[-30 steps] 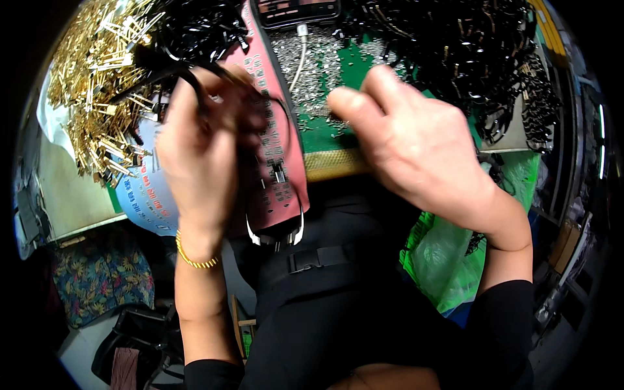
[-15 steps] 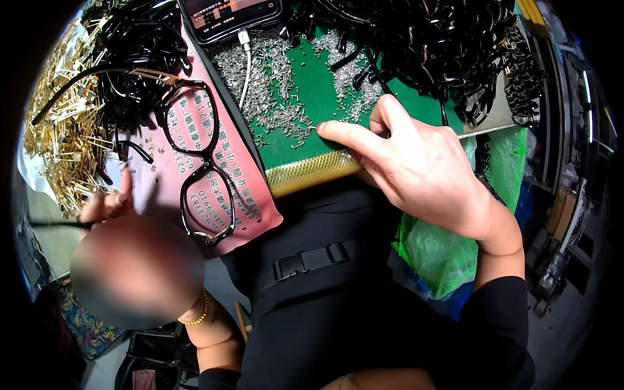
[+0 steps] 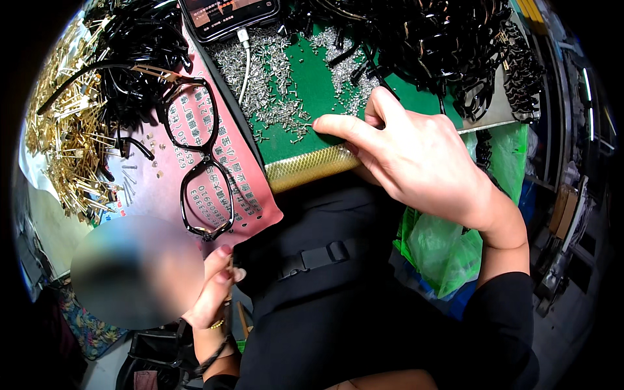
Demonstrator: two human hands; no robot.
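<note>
My left hand (image 3: 211,286) is beside the near corner of a pink printed cloth (image 3: 263,211), partly covered by a blurred disc. Its thumb and finger pinch something small that I cannot make out; a thin dark strip shows by the wrist. On the cloth lies a black glasses frame (image 3: 207,156) with one temple (image 3: 88,75) folded out to the left. My right hand (image 3: 416,156) rests over the near edge of a green mat (image 3: 309,71). One finger stretches to the silver pins (image 3: 276,104), the others bend, and nothing shows between them.
Gold-coloured metal pieces (image 3: 62,130) are heaped at the far left, beside black temples (image 3: 140,58). More black temples (image 3: 448,45) pile up at the far right. A phone (image 3: 231,16) with a white cable (image 3: 247,65) lies at the back. A green plastic bag (image 3: 448,253) hangs at the right.
My left hand has come from beside the gold pieces, right and nearer, to the cloth's corner, its fingers now pinched. The right hand has shifted only slightly.
</note>
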